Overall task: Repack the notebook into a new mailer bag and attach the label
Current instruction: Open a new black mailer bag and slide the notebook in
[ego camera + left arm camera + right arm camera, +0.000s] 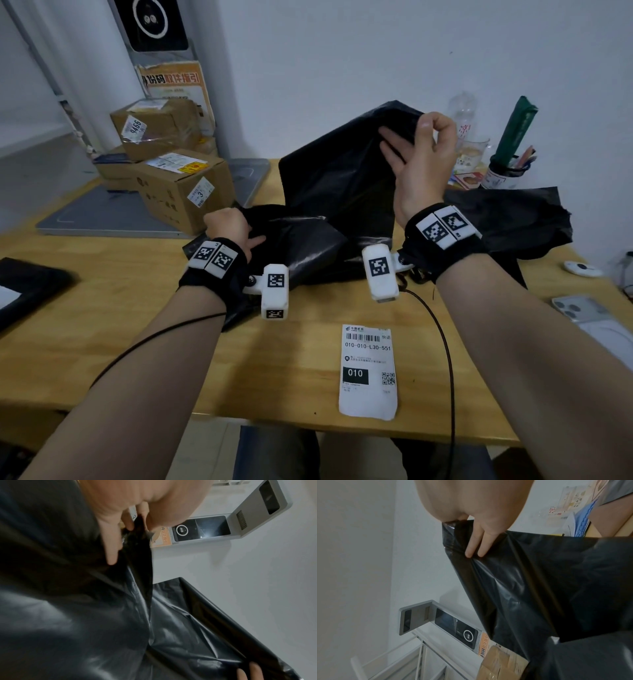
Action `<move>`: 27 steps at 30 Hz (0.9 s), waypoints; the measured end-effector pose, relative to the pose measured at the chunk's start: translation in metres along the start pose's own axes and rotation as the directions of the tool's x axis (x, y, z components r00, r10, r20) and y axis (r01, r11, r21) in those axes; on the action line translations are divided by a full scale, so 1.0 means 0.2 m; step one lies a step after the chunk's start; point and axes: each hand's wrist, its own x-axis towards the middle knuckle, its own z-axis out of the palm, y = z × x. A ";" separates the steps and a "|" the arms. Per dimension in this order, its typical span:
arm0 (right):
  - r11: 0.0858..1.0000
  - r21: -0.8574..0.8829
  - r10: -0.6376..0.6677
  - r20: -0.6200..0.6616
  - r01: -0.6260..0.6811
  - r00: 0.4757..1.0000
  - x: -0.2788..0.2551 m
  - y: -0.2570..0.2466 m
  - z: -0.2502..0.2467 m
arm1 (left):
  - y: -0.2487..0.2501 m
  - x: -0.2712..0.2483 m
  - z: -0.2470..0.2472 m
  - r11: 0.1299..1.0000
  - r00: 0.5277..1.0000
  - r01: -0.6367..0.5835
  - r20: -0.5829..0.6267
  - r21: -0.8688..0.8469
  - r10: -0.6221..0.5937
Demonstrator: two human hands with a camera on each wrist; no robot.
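Note:
A black mailer bag (335, 178) stands raised over the wooden table (137, 325). My right hand (420, 130) pinches its top edge between thumb and forefinger, with the other fingers (474, 547) straight against the plastic (530, 581). Lower and to the left, my left hand (233, 222) grips a bunched corner of the same bag (188, 628); its fingers (127, 522) pinch the black film. A white shipping label (369, 371) lies flat near the table's front edge, untouched. I cannot make out the notebook; the black plastic may hide it.
A second, crumpled black bag (507, 222) lies at the right. Cardboard boxes (178, 192) sit on a grey scale plate (102, 216) at the back left. A pen holder (507, 171), a glass jar (472, 154), a phone (579, 308) and a small white device (582, 269) line the right side.

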 end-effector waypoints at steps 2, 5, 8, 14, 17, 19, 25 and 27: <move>1.000 0.027 -0.011 0.004 0.011 1.000 0.01 -0.02 -0.01 | 0.00 0.01 0.04 0.982 0.998 -0.051 -0.014 0.182 0.054; 0.998 0.054 -0.017 0.015 0.016 1.000 0.02 -0.04 -0.01 | -0.01 -0.02 0.10 0.964 0.990 -0.141 0.048 0.226 0.134; 0.996 0.092 -0.006 0.053 0.002 0.999 0.02 -0.06 -0.01 | 0.00 -0.11 0.20 0.951 0.956 -0.211 0.252 0.224 0.153; 0.973 0.226 0.021 0.081 -0.039 0.996 0.09 -0.14 -0.04 | 0.04 -0.19 0.36 0.932 0.886 -0.211 0.461 0.296 0.053; 0.976 0.218 0.003 0.016 -0.006 1.000 0.14 -0.18 -0.08 | 0.07 -0.19 0.41 0.924 0.878 -0.287 0.456 0.252 0.148; 0.984 0.177 -0.012 -0.051 0.021 0.999 0.17 -0.19 -0.11 | 0.10 -0.17 0.43 0.938 0.888 -0.306 0.403 0.159 0.221; 0.998 -0.056 0.027 -0.167 -0.037 0.986 0.22 -0.14 -0.18 | 0.23 -0.16 0.44 0.919 0.887 -0.394 0.248 -0.035 0.389; 0.989 -0.137 0.031 -0.120 -0.047 0.992 0.20 -0.12 -0.17 | 0.26 -0.16 0.45 0.900 0.865 -0.432 0.260 -0.052 0.430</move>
